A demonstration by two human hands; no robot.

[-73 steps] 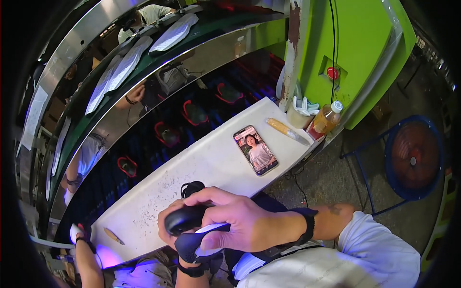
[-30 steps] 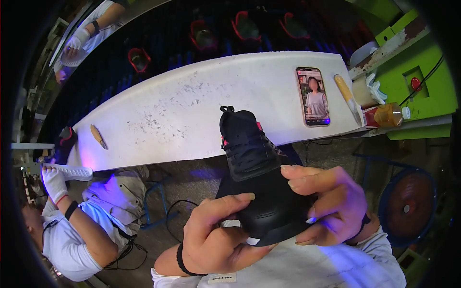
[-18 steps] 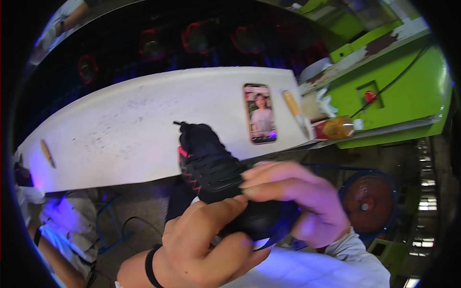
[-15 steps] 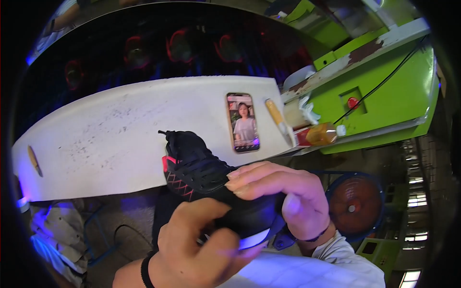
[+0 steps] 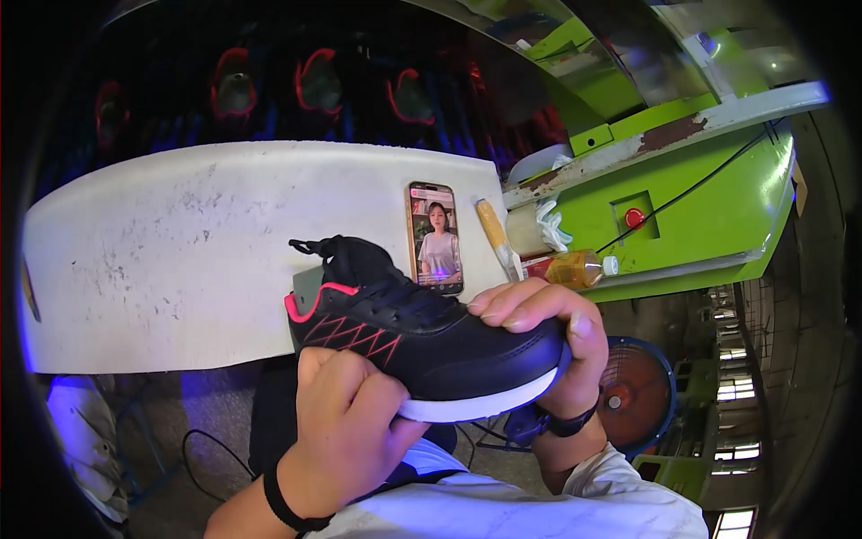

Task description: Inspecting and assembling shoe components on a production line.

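Observation:
A black sneaker (image 5: pixel 431 346) with pink collar trim, crossed pink lines on its side and a white sole is held over the table's near edge, toe to the right. A grey-green insert shows in its collar opening. My right hand (image 5: pixel 561 337) wraps round the toe, fingertips on the upper and the palm behind the sole. My left hand (image 5: pixel 346 418) is closed against the near side, its curled fingers at the sole's edge below the crossed lines. Its fingertips are partly hidden.
On the white table (image 5: pixel 197 251) lie a phone (image 5: pixel 435 238) showing a person, a wooden-handled blade (image 5: pixel 494 234) and another tool (image 5: pixel 30 292). A drink bottle (image 5: pixel 579 268) lies beside the green machine (image 5: pixel 691 198). Several shoes (image 5: pixel 233 85) stand in the dark area beyond. A fan (image 5: pixel 633 395) is at right.
The sneaker has turned so its side and white sole show more. My left hand has moved from near the toe toward the middle of the sole. The view has shifted slightly.

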